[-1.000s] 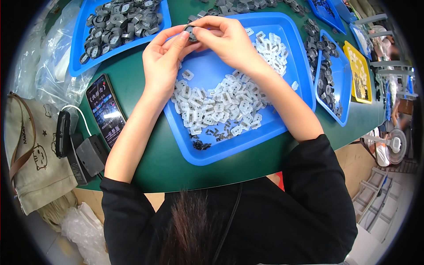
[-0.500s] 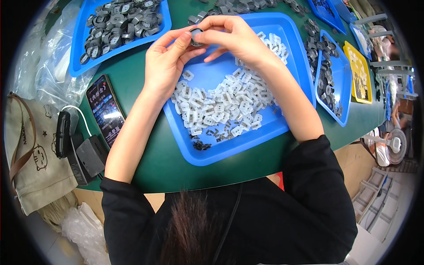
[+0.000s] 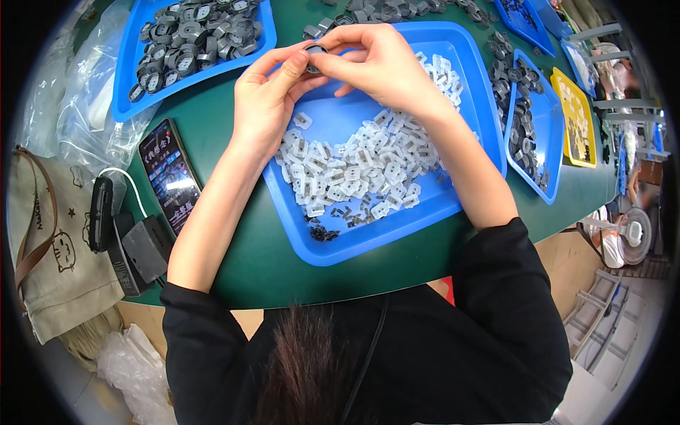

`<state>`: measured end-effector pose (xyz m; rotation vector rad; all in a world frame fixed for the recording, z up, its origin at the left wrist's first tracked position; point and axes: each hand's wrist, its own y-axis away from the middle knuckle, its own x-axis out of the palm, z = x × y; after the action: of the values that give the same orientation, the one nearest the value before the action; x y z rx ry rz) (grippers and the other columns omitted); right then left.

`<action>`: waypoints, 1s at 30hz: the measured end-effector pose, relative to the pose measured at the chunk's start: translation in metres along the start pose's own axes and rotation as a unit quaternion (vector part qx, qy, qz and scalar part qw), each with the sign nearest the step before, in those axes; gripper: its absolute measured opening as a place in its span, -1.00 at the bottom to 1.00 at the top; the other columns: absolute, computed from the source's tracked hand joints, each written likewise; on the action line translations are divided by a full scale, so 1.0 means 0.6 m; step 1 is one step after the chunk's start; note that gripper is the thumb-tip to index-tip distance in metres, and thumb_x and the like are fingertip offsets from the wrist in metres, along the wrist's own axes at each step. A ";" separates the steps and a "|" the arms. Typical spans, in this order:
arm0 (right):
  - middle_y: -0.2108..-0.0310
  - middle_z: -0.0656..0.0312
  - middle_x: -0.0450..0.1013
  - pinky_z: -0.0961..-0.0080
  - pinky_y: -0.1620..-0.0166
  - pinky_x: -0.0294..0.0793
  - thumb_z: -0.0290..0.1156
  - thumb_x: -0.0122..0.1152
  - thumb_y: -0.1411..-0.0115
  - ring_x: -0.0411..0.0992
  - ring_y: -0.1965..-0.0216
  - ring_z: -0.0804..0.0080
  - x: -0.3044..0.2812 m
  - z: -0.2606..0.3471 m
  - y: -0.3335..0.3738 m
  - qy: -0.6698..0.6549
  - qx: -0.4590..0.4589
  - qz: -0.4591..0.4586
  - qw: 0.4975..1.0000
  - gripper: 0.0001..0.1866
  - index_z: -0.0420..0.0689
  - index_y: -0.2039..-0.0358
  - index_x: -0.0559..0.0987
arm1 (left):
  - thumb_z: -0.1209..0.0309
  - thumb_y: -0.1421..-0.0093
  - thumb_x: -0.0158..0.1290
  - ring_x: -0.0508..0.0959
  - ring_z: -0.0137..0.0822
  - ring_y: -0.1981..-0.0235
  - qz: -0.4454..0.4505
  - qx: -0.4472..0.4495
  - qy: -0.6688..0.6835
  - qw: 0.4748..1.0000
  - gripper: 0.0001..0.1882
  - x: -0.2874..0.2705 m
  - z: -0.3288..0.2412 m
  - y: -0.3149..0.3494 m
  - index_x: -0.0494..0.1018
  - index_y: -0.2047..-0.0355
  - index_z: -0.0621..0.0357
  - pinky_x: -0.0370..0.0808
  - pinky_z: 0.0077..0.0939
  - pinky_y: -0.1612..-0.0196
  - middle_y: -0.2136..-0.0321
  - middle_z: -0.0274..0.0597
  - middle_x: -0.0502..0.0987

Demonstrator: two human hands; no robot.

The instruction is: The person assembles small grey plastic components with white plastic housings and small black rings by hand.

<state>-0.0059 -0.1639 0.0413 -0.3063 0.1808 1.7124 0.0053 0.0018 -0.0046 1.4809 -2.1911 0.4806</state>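
Above the far edge of a blue tray, my two hands meet around one small round dark grey plastic part. My left hand pinches it between thumb and fingers from the left. From the right, the thumb and fingers of my right hand press on it, hiding much of its surface. Beneath my hands, the tray holds a heap of small translucent white plastic pieces. Tiny black pieces are gathered near the tray's front left corner.
A second blue tray of grey round parts stands far left. To the right are another blue tray and a yellow tray. Loose grey parts lie along the back. A phone, black charger and cloth bag are left.
My right hand has shifted slightly, its thumb and fingers closing further over the round part, and its lower fingers have curled in. The left hand stays nearly in place.
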 end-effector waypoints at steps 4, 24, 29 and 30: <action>0.39 0.19 0.50 0.60 0.37 0.52 -0.23 0.16 -0.11 0.48 0.44 0.53 -0.024 -0.005 -0.011 -0.063 -0.048 0.030 0.996 -0.66 -0.26 0.23 0.54 | 0.47 -0.18 0.03 0.54 -0.28 0.25 -0.010 -0.002 0.034 0.999 -0.73 0.008 -0.006 0.001 0.37 0.14 0.38 0.56 -0.40 0.15 0.26 -0.05 0.49; 0.38 0.15 0.52 0.64 0.23 0.44 -0.45 0.25 0.01 0.47 0.36 0.53 -0.011 -0.010 -0.002 -0.194 0.039 0.080 0.977 -0.59 -0.25 0.11 0.46 | 0.57 0.12 0.23 0.50 -0.41 0.25 -0.053 0.260 -0.333 0.905 -0.71 0.023 0.002 0.010 0.44 0.34 0.25 0.48 -0.56 0.15 0.29 -0.24 0.44; 0.30 0.21 0.49 0.61 0.16 0.44 -0.44 0.15 -0.10 0.45 0.25 0.56 -0.001 -0.005 0.001 -0.190 0.050 0.081 0.977 -0.63 -0.21 0.05 0.44 | 0.59 0.11 0.23 0.50 -0.42 0.25 -0.041 0.271 -0.369 0.888 -0.72 0.020 0.005 0.010 0.43 0.35 0.27 0.48 -0.57 0.15 0.31 -0.24 0.44; 0.30 0.21 0.49 0.61 0.16 0.44 -0.44 0.15 -0.10 0.45 0.25 0.56 -0.001 -0.006 -0.001 -0.190 0.049 0.082 0.977 -0.63 -0.21 0.05 0.44 | 0.59 0.11 0.23 0.50 -0.42 0.25 -0.041 0.272 -0.369 0.888 -0.72 0.021 0.004 0.010 0.43 0.35 0.27 0.48 -0.57 0.15 0.31 -0.24 0.44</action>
<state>-0.0050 -0.1657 0.0379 0.1153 0.0089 1.8834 -0.0049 -0.0068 -0.0002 2.3551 -2.6678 0.6069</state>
